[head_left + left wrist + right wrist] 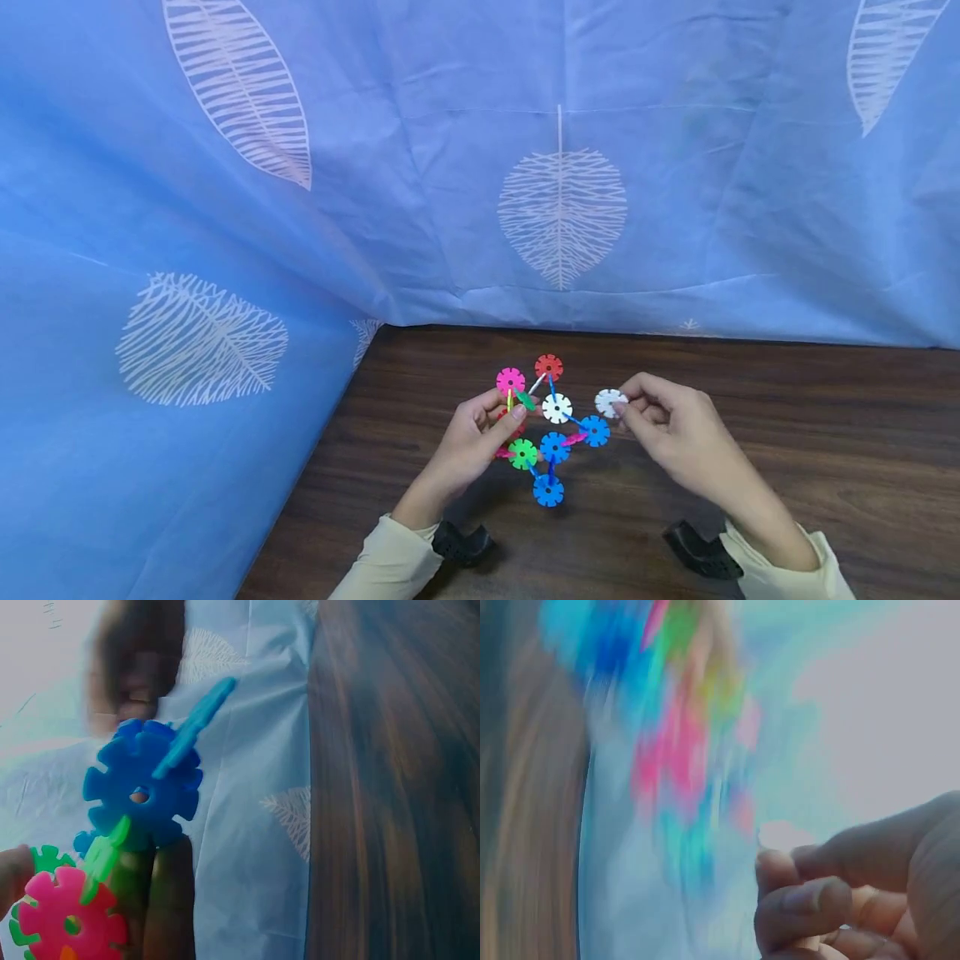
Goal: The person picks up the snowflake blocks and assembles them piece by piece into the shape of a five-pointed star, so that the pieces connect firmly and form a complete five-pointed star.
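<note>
My left hand (476,429) grips a joined structure of notched plastic discs by its left side, thumb over a green disc (527,401). Pink, red, white, lime green and blue discs link edge to edge in it, with a blue disc (548,491) lowest. Between thumb and forefinger, my right hand (675,425) pinches a single white disc (610,403). That disc is just right of the structure, close above its rightmost blue disc (596,431). A large blue disc (142,787) and a pink disc (71,915) stand near in the left wrist view. The right wrist view blurs the structure.
A dark wooden table (825,408) lies under both hands. Blue cloth (450,167) with white leaf prints hangs behind it and along its left side. Black straps (462,546) sit at both wrists, by the light sleeves (393,554).
</note>
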The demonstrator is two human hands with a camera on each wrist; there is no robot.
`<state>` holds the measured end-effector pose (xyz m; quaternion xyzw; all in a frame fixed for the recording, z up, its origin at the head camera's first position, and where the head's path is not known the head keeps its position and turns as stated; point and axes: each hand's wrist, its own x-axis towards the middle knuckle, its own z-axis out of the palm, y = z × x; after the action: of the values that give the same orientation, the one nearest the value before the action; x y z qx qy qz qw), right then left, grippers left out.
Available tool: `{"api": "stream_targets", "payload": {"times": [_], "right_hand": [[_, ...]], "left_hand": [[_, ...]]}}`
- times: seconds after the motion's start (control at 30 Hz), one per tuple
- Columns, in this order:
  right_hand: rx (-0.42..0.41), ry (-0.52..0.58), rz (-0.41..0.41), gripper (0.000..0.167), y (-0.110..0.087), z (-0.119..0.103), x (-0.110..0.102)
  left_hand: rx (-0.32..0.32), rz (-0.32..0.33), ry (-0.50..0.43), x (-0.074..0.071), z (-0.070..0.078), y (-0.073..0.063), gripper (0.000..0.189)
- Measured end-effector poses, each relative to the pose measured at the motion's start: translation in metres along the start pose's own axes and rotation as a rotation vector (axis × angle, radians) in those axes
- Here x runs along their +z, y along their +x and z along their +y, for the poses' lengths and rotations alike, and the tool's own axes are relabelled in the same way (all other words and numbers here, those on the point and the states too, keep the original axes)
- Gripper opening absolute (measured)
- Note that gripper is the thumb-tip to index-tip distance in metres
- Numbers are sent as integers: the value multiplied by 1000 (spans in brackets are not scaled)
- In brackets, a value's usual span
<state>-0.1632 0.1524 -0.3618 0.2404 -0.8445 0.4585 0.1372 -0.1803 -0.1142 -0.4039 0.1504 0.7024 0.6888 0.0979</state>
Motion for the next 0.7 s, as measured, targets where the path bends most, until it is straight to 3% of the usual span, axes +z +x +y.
{"api": "stream_targets", "payload": {"times": [0.1, 0.23, 0.4, 0.57, 0.7], "right_hand": [[1, 122, -30, 10, 0, -24, 15], [22, 115, -22, 13, 4, -39, 34], [71, 126, -29, 13, 7, -45, 39], [120, 169, -46, 11, 6, -47, 39], [159, 217, -50, 9, 6, -47, 38]], "left_hand": [[50, -7, -12, 3, 1, -1, 37], [118, 10, -9, 6, 2, -3, 39], [193, 34, 3, 8, 3, -3, 39], [204, 21, 1, 10, 4, -4, 28], [216, 17, -1, 9, 4, -4, 34]]}}
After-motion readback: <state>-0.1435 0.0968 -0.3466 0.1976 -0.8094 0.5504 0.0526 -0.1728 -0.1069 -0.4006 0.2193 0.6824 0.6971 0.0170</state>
